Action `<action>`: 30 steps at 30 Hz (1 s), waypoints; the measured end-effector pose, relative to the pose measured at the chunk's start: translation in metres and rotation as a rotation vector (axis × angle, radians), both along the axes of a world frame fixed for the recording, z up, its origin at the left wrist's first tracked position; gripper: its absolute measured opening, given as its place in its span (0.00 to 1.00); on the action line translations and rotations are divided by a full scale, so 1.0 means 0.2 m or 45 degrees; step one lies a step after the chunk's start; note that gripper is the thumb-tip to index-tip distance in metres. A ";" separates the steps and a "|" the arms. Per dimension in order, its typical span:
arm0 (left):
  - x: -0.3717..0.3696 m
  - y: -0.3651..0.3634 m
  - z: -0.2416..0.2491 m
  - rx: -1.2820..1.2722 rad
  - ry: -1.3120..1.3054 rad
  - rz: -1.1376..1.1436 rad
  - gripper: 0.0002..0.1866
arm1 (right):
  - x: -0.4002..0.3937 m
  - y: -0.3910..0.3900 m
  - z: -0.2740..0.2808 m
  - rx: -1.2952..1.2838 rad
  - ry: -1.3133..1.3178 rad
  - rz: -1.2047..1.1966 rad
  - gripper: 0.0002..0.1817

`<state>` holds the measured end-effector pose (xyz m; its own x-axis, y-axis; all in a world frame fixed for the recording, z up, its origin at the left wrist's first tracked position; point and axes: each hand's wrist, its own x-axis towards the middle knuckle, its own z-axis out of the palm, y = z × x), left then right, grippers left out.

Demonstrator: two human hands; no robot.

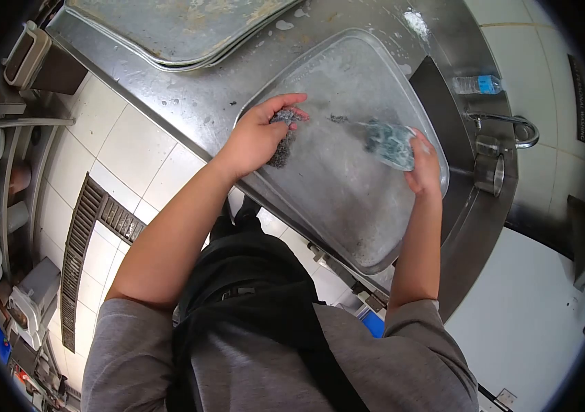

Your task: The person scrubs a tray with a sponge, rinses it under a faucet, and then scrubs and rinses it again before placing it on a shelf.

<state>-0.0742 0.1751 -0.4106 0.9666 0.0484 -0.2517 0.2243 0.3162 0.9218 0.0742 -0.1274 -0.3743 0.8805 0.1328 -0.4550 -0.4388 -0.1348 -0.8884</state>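
The left grip (251, 143) holds a scourer (280, 152), the right grip (426, 163) seemingly a bottle (393, 145); hard pushing could slide the tray (347, 206) off the bench (189, 97).

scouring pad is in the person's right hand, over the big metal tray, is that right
Not quite: the head view shows the scouring pad in the person's left hand, over the big metal tray. The right hand holds a see-through, greenish container instead.
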 end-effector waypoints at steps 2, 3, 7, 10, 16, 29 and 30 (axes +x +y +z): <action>0.00 -0.01 0.00 0.010 -0.004 0.008 0.33 | 0.01 -0.08 0.04 -0.131 -0.061 -0.083 0.18; 0.00 -0.01 0.00 0.020 -0.006 0.016 0.32 | 0.01 -0.11 0.05 -0.159 -0.062 -0.074 0.19; 0.00 -0.01 0.02 0.063 0.010 0.033 0.32 | 0.01 -0.26 0.09 -0.130 -0.093 0.023 0.18; 0.00 0.00 0.04 0.032 0.093 0.096 0.31 | -0.01 -0.34 0.15 -0.171 -0.128 -0.108 0.17; -0.01 0.01 0.03 0.012 0.064 0.092 0.30 | -0.08 -0.35 0.10 -0.029 -0.193 -0.005 0.17; -0.02 -0.05 -0.07 0.193 -0.164 0.187 0.24 | -0.27 0.15 0.02 0.422 -0.077 -0.017 0.15; -0.02 -0.06 -0.09 0.179 -0.186 0.266 0.21 | -0.30 0.20 0.00 0.428 -0.074 -0.007 0.15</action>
<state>-0.0778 0.1635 -0.4278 0.9574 0.2751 -0.0876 0.0296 0.2084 0.9776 0.0149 -0.0864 -0.3750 0.9049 0.2622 -0.3354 -0.3858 0.1717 -0.9065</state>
